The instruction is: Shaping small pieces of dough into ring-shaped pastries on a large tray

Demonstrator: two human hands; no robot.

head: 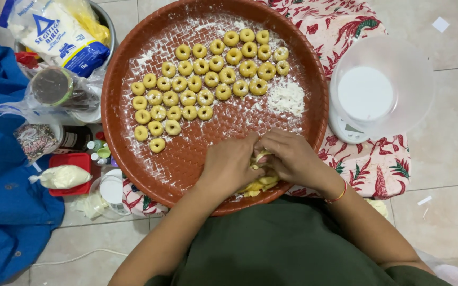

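Both hands together at tray's near rim, left hand [229,161] and right hand [291,156] pinched on yellow dough lump [261,182]; ring rows [208,85] straight ahead, far side of woven tray [133,63], left hand marginally nearer.

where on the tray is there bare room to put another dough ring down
Free: the woven tray floor between the dough rings and the hands, and left of the left hand. Crowded: the upper middle, plus the flour pile on the right.

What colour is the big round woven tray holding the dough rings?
Reddish-brown, dusted with white flour: the tray, seen best in the head view.
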